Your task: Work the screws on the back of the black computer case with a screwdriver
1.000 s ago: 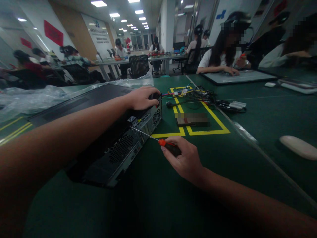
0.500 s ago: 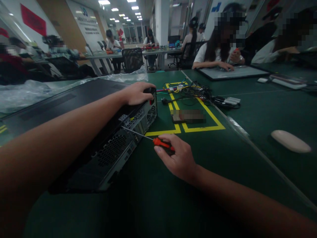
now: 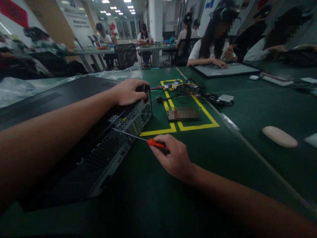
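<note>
A black computer case lies on its side on the green table, its metal back panel turned toward me. My left hand grips the case's far rear corner, fingers over the edge and thumb on the back-panel side. In my right hand is a screwdriver with an orange and black handle. Its thin shaft reaches left to the upper edge of the back panel, above the honeycomb vent. Whether a screw sits at the tip is too small to tell.
Beyond the case lies a tangle of black and coloured cables. A phone-like, blurred object rests inside yellow tape marks. To the right is a pale oval case. Clear plastic wrap lies at the left; other people sit beyond.
The whole view has shifted slightly, so things appear a little further left. Both hands keep their holds, and the screwdriver tip stays at the same part of the back panel.
</note>
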Demonstrator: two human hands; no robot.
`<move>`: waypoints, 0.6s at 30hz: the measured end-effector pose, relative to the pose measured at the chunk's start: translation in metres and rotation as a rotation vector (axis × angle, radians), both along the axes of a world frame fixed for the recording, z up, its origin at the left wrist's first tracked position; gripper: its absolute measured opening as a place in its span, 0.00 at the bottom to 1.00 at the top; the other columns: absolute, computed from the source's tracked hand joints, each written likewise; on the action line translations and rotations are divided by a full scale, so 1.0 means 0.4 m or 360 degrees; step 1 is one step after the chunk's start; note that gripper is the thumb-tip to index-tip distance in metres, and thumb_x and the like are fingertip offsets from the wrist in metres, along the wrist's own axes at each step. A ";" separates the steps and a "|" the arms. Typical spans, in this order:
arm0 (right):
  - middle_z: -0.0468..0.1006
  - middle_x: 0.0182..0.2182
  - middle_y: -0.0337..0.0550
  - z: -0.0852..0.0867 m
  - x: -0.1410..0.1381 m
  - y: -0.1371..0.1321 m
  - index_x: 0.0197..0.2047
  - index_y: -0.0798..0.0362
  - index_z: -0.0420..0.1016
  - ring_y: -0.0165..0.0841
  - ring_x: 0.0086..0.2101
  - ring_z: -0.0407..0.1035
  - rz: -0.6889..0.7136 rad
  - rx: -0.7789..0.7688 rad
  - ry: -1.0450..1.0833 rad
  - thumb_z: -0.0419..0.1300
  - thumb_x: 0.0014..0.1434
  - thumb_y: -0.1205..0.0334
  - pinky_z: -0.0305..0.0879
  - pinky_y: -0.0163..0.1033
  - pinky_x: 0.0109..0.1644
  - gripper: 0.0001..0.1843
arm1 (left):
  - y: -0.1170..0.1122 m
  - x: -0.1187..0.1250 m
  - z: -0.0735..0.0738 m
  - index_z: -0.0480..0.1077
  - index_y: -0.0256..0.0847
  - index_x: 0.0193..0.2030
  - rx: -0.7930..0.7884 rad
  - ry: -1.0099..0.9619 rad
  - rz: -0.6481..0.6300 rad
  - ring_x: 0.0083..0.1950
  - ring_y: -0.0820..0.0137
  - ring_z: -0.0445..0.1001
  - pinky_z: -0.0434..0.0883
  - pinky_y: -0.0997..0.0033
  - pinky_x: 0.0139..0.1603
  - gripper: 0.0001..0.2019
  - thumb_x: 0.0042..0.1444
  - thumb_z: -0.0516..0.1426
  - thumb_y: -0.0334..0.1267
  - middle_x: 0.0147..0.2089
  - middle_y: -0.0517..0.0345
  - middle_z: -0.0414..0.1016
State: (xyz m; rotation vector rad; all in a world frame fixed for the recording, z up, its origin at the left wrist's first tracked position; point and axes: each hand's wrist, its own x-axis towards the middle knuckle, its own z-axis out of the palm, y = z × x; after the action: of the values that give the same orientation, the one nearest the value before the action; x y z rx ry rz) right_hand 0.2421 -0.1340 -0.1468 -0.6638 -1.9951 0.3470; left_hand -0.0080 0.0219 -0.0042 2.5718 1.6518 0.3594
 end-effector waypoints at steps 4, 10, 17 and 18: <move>0.90 0.48 0.47 0.000 -0.001 0.000 0.57 0.51 0.80 0.38 0.45 0.85 0.0028 0.0011 0.0041 0.65 0.78 0.64 0.83 0.44 0.53 0.07 | -0.007 -0.004 -0.004 0.76 0.46 0.78 0.0012 0.0003 0.0037 0.73 0.42 0.76 0.70 0.44 0.78 0.38 0.63 0.58 0.54 0.74 0.47 0.81; 0.90 0.49 0.48 0.003 -0.002 -0.002 0.57 0.51 0.80 0.39 0.47 0.84 0.0041 -0.0048 -0.0008 0.65 0.77 0.64 0.82 0.46 0.54 0.08 | -0.014 -0.007 -0.005 0.76 0.45 0.78 0.0032 0.0000 0.0054 0.72 0.40 0.77 0.71 0.41 0.78 0.38 0.64 0.59 0.55 0.73 0.46 0.82; 0.89 0.50 0.48 0.002 -0.004 -0.002 0.58 0.50 0.80 0.39 0.48 0.85 0.0054 0.0008 0.0032 0.64 0.79 0.62 0.82 0.44 0.55 0.07 | -0.013 -0.011 -0.008 0.77 0.48 0.77 0.0046 -0.0019 0.0083 0.72 0.39 0.77 0.71 0.40 0.77 0.37 0.64 0.60 0.56 0.71 0.47 0.83; 0.89 0.49 0.48 0.003 -0.004 -0.002 0.57 0.50 0.79 0.39 0.48 0.85 0.0053 0.0015 0.0035 0.64 0.79 0.62 0.82 0.44 0.55 0.07 | -0.014 -0.011 -0.007 0.77 0.47 0.78 0.0045 -0.0018 0.0082 0.72 0.39 0.77 0.71 0.40 0.77 0.37 0.64 0.60 0.56 0.72 0.47 0.83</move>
State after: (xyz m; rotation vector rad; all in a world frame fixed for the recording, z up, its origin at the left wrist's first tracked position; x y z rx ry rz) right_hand 0.2406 -0.1347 -0.1456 -0.6190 -1.9875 0.3634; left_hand -0.0122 0.0164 -0.0071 2.5459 1.7246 0.4023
